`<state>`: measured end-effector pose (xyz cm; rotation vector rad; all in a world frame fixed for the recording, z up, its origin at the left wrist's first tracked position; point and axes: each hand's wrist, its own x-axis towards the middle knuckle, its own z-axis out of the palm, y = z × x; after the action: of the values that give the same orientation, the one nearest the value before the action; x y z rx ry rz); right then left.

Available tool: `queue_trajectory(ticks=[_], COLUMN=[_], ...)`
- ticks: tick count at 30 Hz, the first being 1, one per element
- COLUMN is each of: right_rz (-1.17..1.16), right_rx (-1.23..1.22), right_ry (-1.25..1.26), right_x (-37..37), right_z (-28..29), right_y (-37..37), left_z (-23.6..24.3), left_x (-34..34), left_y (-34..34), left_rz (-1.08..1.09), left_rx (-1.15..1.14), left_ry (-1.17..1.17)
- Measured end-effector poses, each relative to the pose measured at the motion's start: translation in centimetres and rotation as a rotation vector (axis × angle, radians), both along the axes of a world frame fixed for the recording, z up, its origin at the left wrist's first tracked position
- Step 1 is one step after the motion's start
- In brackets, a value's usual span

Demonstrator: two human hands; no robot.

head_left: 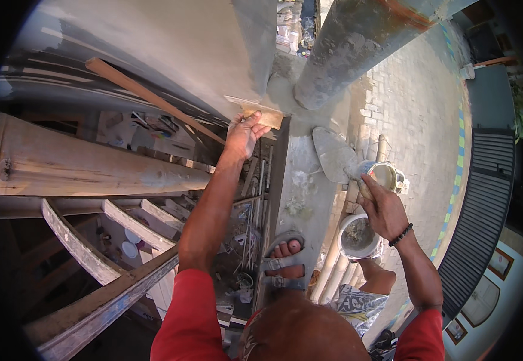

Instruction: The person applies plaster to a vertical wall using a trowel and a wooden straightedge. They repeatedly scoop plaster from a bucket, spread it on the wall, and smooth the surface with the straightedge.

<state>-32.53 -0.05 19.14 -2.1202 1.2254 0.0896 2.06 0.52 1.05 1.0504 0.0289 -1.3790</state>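
My left hand (244, 133) presses a small wooden float (266, 114) against the wet grey plaster of the wall (171, 48) at its corner. My right hand (383, 207) grips the handle of a pointed trowel (332, 154), whose mortar-smeared blade lies over the narrow concrete ledge (300, 198). A white bucket (357, 236) with grey mortar sits just below my right hand. A second small container (386, 174) shows right beside the trowel handle. My sandalled foot (285, 263) stands on the ledge.
A thick bamboo pole (81, 163) and wooden scaffold planks (93, 253) cross at the left. A thin wooden batten (153, 99) leans on the wall. A round concrete column (357, 42) rises ahead. Far below lie a paved brick yard (418, 108) and a dark gate (484, 198).
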Motion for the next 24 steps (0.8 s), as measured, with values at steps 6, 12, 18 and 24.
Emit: queue_trajectory(ticks=[6, 12, 18, 24], right_rz=[0.042, 0.171, 0.092, 0.167], right_rx=[-0.037, 0.131, 0.0, 0.086], right_ry=[-0.027, 0.107, -0.005, 0.049], right_x=[2.0, 1.4, 2.1, 2.0], right_z=[-1.6, 0.7, -1.2, 0.0], right_y=[-2.7, -1.0, -3.2, -1.7], left_z=[0.2, 0.2, 0.5, 0.3], left_x=[-0.6, -0.1, -0.6, -0.3], left_y=[-0.6, -0.1, -0.6, -0.2], left_rz=[-0.008, -0.005, -0.007, 0.009], left_rx=[-0.006, -0.006, 0.001, -0.001], left_ry=[0.014, 0.011, 0.009, 0.009])
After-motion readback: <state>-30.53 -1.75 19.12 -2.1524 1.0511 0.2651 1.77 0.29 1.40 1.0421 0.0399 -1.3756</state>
